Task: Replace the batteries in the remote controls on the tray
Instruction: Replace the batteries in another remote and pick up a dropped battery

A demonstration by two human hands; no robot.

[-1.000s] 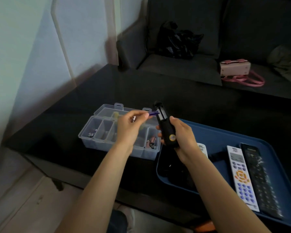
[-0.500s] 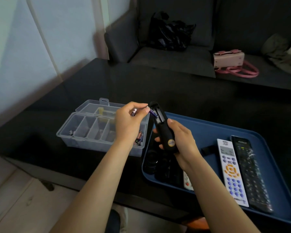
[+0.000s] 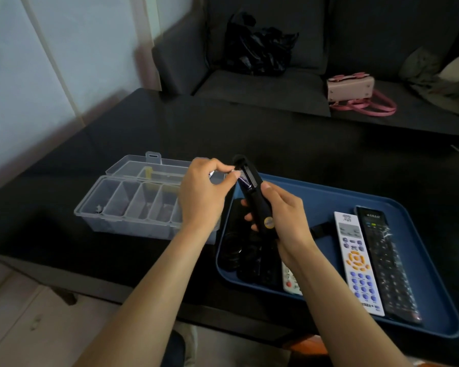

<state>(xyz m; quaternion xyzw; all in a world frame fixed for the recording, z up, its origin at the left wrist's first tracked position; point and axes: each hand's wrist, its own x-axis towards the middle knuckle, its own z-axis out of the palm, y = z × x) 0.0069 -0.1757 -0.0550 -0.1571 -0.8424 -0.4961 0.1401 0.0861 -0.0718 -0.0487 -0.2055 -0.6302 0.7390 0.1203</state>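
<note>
The right hand (image 3: 284, 218) grips a black remote (image 3: 255, 200) above the tray (image 3: 421, 263); left hand (image 3: 203, 193) fingers (image 3: 229, 178) pinch a battery (image 3: 243, 181) at its open compartment.

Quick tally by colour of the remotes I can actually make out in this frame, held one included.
Black remotes: 2, one held over the tray by the right hand with its battery bay open, one lying at the tray's right side.
White remotes: 2, one beside that black one, one partly hidden under the right forearm.
Total: 4. The dark pile at the tray's left is too murky to count.

Battery (image 3: 243, 180) at black remote's (image 3: 255, 200) compartment
</note>
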